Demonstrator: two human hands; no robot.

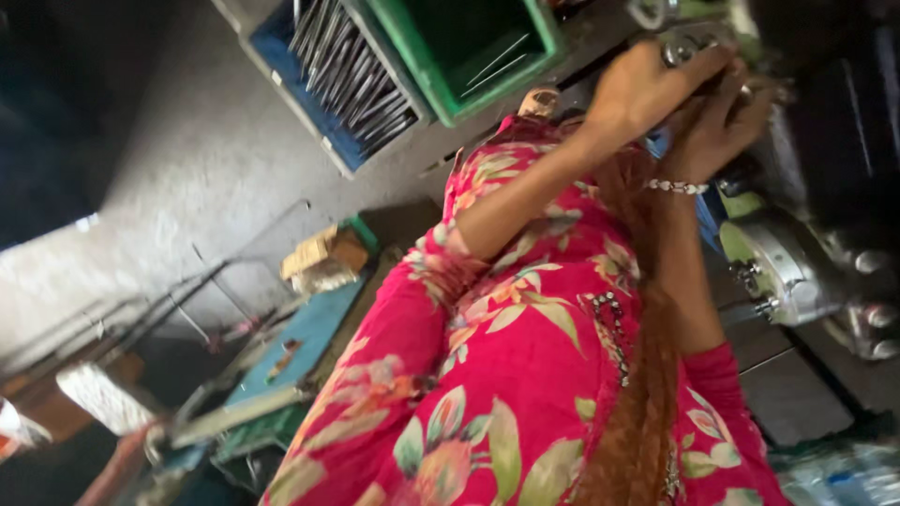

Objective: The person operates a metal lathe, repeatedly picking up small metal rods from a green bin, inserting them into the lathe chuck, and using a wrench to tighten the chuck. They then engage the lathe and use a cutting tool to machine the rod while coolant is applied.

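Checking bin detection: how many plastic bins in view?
2. A blue bin of metal rods at top left of centre, and a green bin right beside it. Others may lie outside the frame.

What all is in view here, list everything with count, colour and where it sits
blue crate: one, blue, top left, full of thin metal rods
green crate: one, green, top centre, a few rods inside
metal machine: one, silver-grey, right side
blue board: one, blue, lower left on the floor
cardboard piece: one, tan, above the board
floral garment: one, pink, centre, on the person
bracelet: one, white beads, on the right wrist
left hand: on a metal part at the machine top; grip unclear
right hand: beside it, grip unclear
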